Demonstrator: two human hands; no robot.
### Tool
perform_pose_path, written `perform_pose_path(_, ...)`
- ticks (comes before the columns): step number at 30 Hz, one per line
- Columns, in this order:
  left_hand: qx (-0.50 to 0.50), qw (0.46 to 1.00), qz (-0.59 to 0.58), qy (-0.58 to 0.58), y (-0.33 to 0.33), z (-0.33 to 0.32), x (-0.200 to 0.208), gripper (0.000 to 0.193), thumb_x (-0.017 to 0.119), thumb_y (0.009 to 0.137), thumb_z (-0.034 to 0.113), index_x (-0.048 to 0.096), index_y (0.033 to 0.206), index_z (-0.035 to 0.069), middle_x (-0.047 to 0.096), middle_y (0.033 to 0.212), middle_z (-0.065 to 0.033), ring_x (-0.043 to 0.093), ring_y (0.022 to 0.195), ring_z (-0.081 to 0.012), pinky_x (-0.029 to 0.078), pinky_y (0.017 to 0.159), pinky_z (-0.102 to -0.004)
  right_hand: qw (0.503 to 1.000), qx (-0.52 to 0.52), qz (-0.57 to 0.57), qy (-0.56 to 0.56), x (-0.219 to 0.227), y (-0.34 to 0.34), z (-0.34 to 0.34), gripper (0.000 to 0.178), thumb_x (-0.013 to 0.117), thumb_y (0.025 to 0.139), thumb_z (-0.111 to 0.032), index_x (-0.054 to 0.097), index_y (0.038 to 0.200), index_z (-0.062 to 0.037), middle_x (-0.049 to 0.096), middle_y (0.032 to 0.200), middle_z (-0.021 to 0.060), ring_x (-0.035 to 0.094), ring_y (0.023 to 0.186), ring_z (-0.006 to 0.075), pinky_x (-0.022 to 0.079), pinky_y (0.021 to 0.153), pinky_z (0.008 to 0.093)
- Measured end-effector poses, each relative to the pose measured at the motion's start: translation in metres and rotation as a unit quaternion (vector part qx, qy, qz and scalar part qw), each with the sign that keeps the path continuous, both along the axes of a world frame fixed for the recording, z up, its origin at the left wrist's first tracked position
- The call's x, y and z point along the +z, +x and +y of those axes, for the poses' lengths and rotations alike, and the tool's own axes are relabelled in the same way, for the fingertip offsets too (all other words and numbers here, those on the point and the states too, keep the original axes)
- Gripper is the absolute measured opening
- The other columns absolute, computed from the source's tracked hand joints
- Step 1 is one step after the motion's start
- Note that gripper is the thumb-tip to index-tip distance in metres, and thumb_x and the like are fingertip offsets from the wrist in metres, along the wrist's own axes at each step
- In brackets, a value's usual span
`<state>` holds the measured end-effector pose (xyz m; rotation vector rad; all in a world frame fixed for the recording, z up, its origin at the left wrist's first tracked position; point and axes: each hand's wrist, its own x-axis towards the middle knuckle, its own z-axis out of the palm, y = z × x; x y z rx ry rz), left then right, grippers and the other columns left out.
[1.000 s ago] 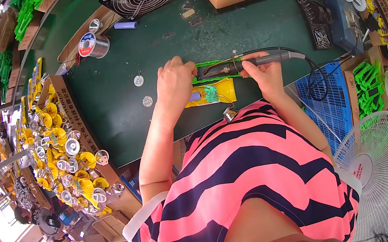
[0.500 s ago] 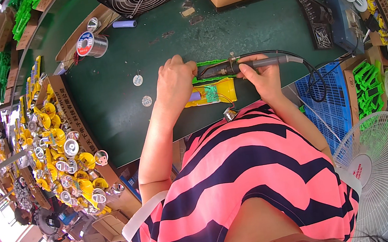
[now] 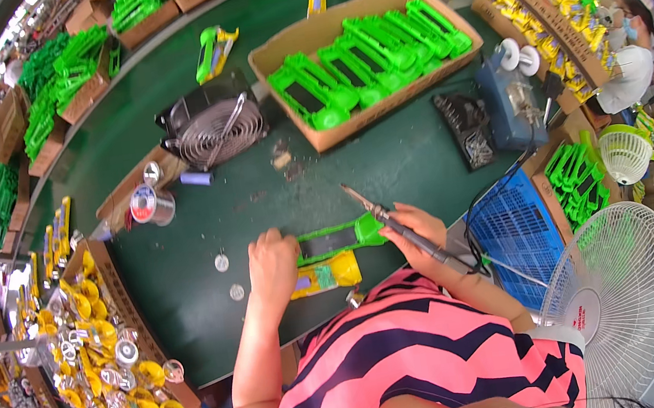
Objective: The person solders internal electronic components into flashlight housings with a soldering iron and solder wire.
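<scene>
My right hand (image 3: 422, 234) is closed round the grey handle of a soldering iron (image 3: 412, 236). The iron's bare tip points up and left, over the table beyond a green plastic housing (image 3: 324, 245). That housing lies flat with a dark panel along its middle. My left hand (image 3: 272, 262) has its fingers curled onto the housing's left end. Just below it, nearer to me, lies a yellow plastic housing (image 3: 342, 269) with a small green circuit board (image 3: 324, 275) and wires. A small shiny lamp piece (image 3: 355, 298) sits by its near right corner.
Behind my hands stand a cardboard box (image 3: 319, 141) of green housings and a black fan (image 3: 218, 127). A solder spool (image 3: 152, 205) is at the left, above a box of yellow torch parts (image 3: 128, 354). At right are a blue machine (image 3: 508, 102), a blue crate (image 3: 515, 220) and a white fan (image 3: 611, 290).
The soldering iron has swung from lying level over the green housing to slanting up and left, its tip past the housing. The view has tilted up, showing more of the far table.
</scene>
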<state>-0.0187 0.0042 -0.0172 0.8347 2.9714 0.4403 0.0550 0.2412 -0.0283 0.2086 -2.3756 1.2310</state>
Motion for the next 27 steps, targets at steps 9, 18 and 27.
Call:
perform_pose_path(9, 0.022, 1.000, 0.019, -0.010, 0.002, 0.001, 0.003, 0.002, 0.058, 0.067, 0.008, 0.059, 0.065, 0.008, 0.051, 0.069, -0.0080, 0.053, 0.072, -0.0256, 0.039, 0.063, -0.0381, 0.995, 0.075, 0.022, 0.056, -0.012, -0.004, 0.007, 0.057, 0.075, 0.062, -0.016, 0.047, 0.111, -0.0077, 0.058, 0.105, 0.0113, 0.054, 0.101, 0.0272, 0.027, 0.098, 0.0513)
perform_pose_path(18, 0.040, 0.996, 0.072, -0.025, -0.001, 0.005, 0.001, 0.004, 0.060, 0.063, 0.011, 0.061, 0.059, 0.013, 0.050, 0.067, -0.0057, 0.051, 0.071, -0.0234, 0.036, 0.064, -0.0377, 0.997, 0.069, -0.021, 0.043, -0.018, -0.009, 0.009, 0.053, 0.073, 0.063, -0.012, 0.049, 0.109, -0.0066, 0.058, 0.105, 0.0132, 0.057, 0.097, 0.0267, 0.024, 0.099, 0.0508)
perform_pose_path(27, 0.032, 0.988, 0.104, 0.105, 0.001, -0.003, 0.026, 0.007, 0.069, 0.060, 0.012, 0.065, 0.065, 0.013, 0.052, 0.078, -0.0034, 0.049, 0.082, -0.0228, 0.037, 0.075, -0.0411, 0.997, 0.062, -0.016, 0.031, -0.010, 0.000, 0.004, 0.052, 0.073, 0.064, -0.012, 0.049, 0.109, -0.0067, 0.062, 0.100, 0.0081, 0.057, 0.098, 0.0246, 0.023, 0.100, 0.0511)
